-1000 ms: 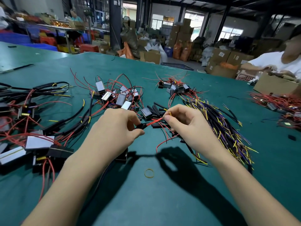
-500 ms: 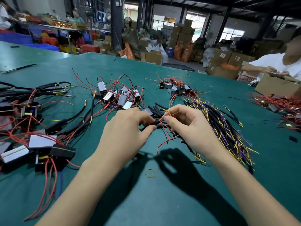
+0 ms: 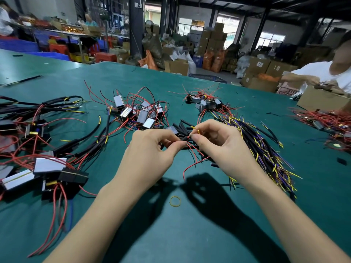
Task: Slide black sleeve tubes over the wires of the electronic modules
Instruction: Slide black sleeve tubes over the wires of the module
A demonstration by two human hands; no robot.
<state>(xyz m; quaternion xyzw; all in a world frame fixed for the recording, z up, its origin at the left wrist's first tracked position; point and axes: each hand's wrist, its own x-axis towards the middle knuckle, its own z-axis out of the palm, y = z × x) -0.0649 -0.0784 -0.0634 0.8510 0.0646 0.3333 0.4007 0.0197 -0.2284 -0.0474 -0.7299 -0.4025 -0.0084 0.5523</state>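
My left hand (image 3: 150, 149) pinches a short black sleeve tube (image 3: 183, 139) between thumb and forefinger, over the green table. My right hand (image 3: 218, 143) pinches red and yellow wires (image 3: 195, 130) right at the tube's end; the two hands nearly touch. More red wire (image 3: 191, 164) trails down from the hands. Loose black sleeve tubes (image 3: 183, 124) lie just behind the hands. A heap of silver modules (image 3: 140, 113) with red wires sits further back at the left.
Sleeved modules and black boxes (image 3: 47, 168) crowd the left of the table. A bundle of black, yellow and purple wires (image 3: 266, 149) lies to the right. A yellow rubber band (image 3: 175, 201) lies near me. Another person (image 3: 322, 73) works at a cardboard box (image 3: 322, 99) far right.
My left hand has moved right along the red wire, bringing the black tube up to my right fingertips; the visible stretch of wire between the hands has closed.
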